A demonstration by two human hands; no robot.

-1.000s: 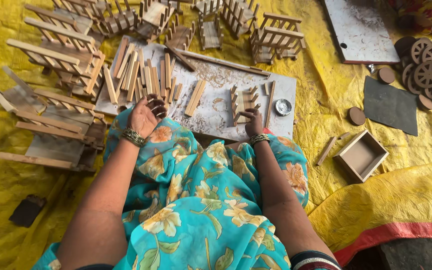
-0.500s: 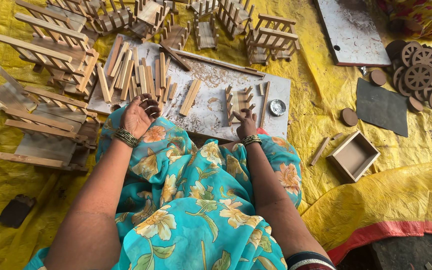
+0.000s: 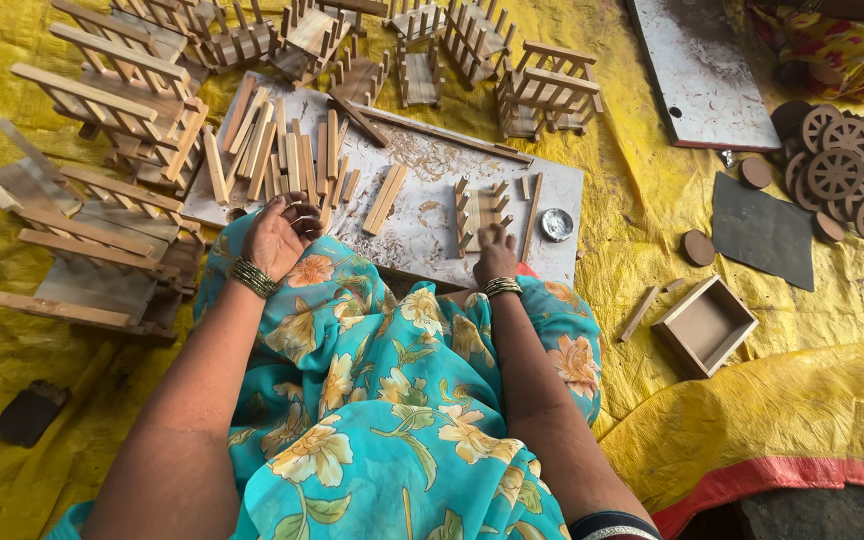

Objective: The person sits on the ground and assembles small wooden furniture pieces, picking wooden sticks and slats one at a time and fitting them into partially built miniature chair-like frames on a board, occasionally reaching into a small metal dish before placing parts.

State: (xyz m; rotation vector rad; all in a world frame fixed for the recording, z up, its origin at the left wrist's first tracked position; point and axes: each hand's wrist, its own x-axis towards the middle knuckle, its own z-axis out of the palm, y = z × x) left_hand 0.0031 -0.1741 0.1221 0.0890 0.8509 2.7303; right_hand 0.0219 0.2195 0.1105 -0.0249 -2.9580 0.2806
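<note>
My left hand point(image 3: 280, 236) lies palm up at the near edge of the white work board point(image 3: 422, 225), its fingers curled over the palm. I cannot tell whether it holds anything. It is next to a row of loose wooden sticks point(image 3: 287, 155). My right hand point(image 3: 495, 258) has its fingertips on the near end of a small wooden rail piece with short pegs point(image 3: 479, 205) that lies flat on the board. Two loose slats point(image 3: 386, 198) lie between the hands. A turquoise flowered cloth point(image 3: 382, 400) covers my lap.
Finished wooden cart frames point(image 3: 542, 90) stand along the far edge and larger ones at the left point(image 3: 112, 110). A small round metal tin point(image 3: 556, 224) sits on the board's right end. To the right lie a small open wooden box point(image 3: 704, 325), a dark slab point(image 3: 762, 230) and wooden wheels point(image 3: 847, 175), all on yellow sheeting.
Both hands stay in nearly the same places. The left hand's fingers remain curled and the right hand keeps touching the pegged rail piece.
</note>
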